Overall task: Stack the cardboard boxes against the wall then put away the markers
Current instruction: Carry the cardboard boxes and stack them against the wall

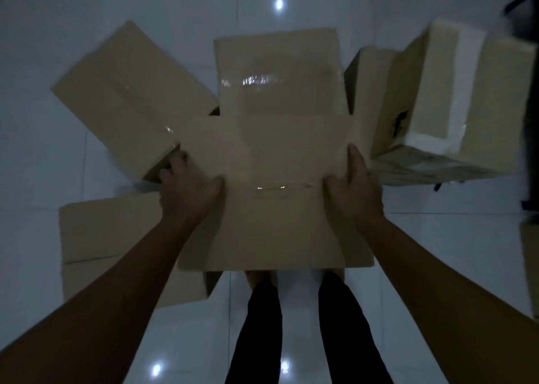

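Observation:
I hold a taped cardboard box [271,156] in front of me, above my legs. My left hand [189,188] grips its left side and my right hand [354,188] grips its right side, thumbs on the top face. Other cardboard boxes lie on the floor around it: one tilted at the upper left [128,92], one straight ahead [277,60], one lower left [110,238], and a box with white tape at the upper right [455,92]. No markers are visible.
The floor is glossy white tile [38,156] with light reflections. A dark object [528,34] stands at the far right edge. Another brown box edge [532,267] shows at the right. My legs in dark trousers [262,325] are below the held box.

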